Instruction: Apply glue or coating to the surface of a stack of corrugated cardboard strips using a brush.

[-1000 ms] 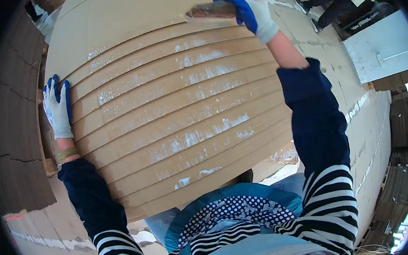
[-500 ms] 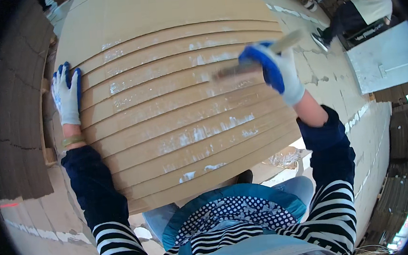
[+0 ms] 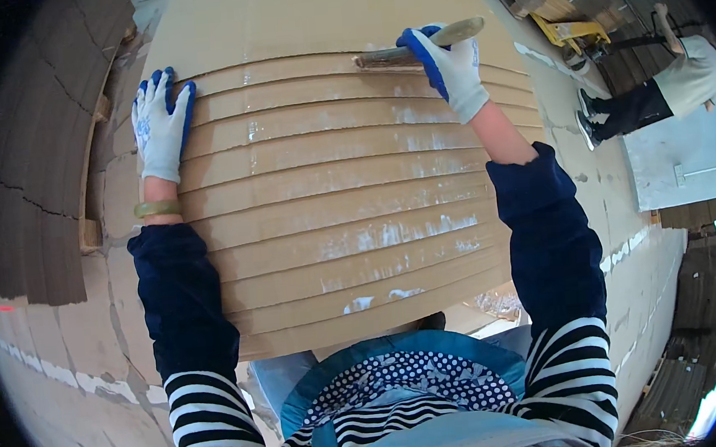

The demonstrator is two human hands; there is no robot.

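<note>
Overlapping cardboard sheets (image 3: 312,177) lie fanned out in front of me, their exposed strips streaked with wet white glue (image 3: 392,234). My right hand (image 3: 451,69), in a white and blue work glove, is closed round the wooden handle of a wide flat brush (image 3: 391,59). The bristles rest at the far strips, close to the top sheet. My left hand (image 3: 161,125), gloved alike, lies flat on the left edge of the sheets with its fingers stretched and apart.
Tall stacks of brown cardboard (image 3: 32,148) stand on pallets to the left. At the far right a person (image 3: 683,80) stands by a yellow pallet jack (image 3: 574,32), near a pale grey panel (image 3: 681,156). More cardboard stacks (image 3: 692,306) line the right side.
The brush in my right hand has moved away from me to the far strips. My left hand has slid a little farther along the edge. The person at the right has shifted.
</note>
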